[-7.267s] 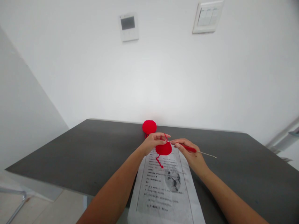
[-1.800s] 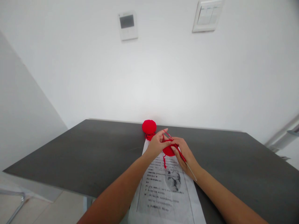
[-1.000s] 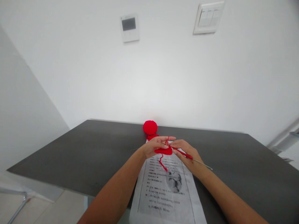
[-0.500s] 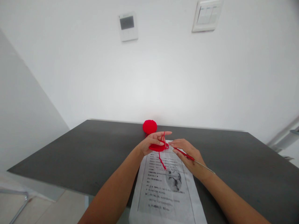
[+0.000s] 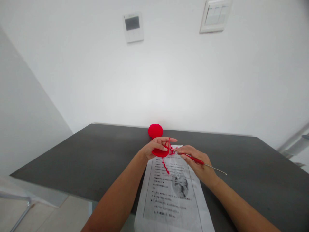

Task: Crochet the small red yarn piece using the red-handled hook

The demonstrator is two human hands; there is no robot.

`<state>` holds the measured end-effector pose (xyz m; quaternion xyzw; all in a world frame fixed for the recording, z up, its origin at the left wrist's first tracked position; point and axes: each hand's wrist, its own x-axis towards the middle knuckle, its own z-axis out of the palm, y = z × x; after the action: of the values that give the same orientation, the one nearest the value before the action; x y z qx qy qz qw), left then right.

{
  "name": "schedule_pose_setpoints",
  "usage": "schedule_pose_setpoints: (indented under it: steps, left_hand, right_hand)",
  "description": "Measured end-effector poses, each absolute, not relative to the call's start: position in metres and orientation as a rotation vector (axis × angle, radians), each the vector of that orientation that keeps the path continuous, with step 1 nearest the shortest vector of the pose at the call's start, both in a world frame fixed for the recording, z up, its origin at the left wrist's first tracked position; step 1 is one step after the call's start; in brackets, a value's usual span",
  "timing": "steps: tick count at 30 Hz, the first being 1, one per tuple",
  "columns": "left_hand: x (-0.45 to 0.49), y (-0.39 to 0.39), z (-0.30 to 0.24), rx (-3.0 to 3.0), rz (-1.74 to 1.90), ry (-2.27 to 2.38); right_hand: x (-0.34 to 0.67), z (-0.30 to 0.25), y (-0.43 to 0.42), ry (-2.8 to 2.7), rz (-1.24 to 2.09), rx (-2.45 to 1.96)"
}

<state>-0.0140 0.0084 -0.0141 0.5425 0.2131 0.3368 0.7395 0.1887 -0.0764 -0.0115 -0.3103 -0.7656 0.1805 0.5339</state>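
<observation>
My left hand [image 5: 154, 147] pinches a small red crochet piece [image 5: 159, 152] above the printed sheet [image 5: 172, 190], with a red strand looped over its forefinger. A short yarn tail [image 5: 165, 168] dangles from the piece. My right hand [image 5: 195, 161] grips a crochet hook [image 5: 201, 163] with a red handle and a thin metal shaft; its tip meets the piece's right edge. A red ball of yarn [image 5: 155, 130] rests on the dark table just beyond my left hand.
The dark grey table [image 5: 84, 158] stands against a white wall that carries a small panel [image 5: 132, 26] and a light switch plate [image 5: 214, 15]. The printed sheet overhangs the table's near edge. Part of a chair frame [image 5: 16, 206] shows at lower left.
Both hands have kept working at the red piece. The piece tilted from hanging flat to nearly edge-on, and the hook's rear end swung from pointing toward me out to the right.
</observation>
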Motion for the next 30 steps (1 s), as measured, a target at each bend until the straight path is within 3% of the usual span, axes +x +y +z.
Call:
schedule_pose_setpoints:
  steps: [17, 30]
  left_hand:
    - [-0.012, 0.009, -0.014, 1.275, 0.658, 0.539]
    - [0.001, 0.000, -0.012, 1.296, 0.660, 0.552]
  right_hand:
    - [0.191, -0.011, -0.068, -1.592, 0.816, -0.854]
    - [0.188, -0.021, -0.064, -1.743, 0.606, -0.827]
